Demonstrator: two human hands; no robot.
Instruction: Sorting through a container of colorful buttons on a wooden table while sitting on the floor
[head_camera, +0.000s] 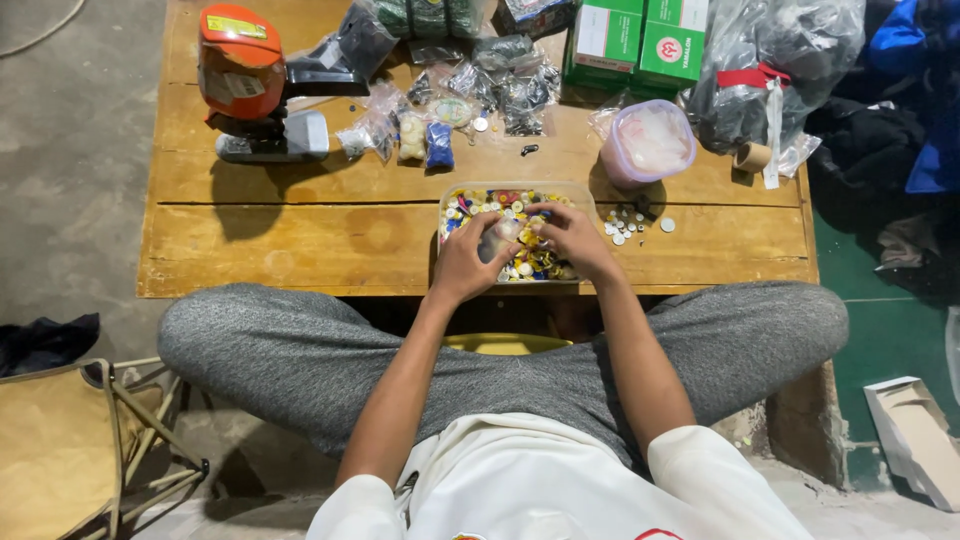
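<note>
Buttons (520, 205) of many colours fill a clear plastic tub (580, 195) near the front edge of the low wooden table (300, 240), straight ahead at twelve o'clock from the seated person's lap. Both hands are over the tub. The left hand (462, 262) sits at the tub's seven o'clock side with its fingers curled inward, and a small pale, clear piece (497, 238) shows between its thumb and fingers; whether it is truly pinched cannot be told. The right hand (572, 240) lies at the tub's four o'clock side, fingers bent and close together, their tips down among the buttons; whether they have closed on one is hidden.

At three o'clock from the tub a few white buttons (628, 225) lie loose on the wood. At one o'clock stands a round lidded container (650, 142) with a pink rim. At eleven o'clock small clear bags (420, 130) of parts lie in a cluster, and farther toward ten o'clock stands an orange-topped press machine (245, 80). Green boxes (640, 40) stand at the far edge.
</note>
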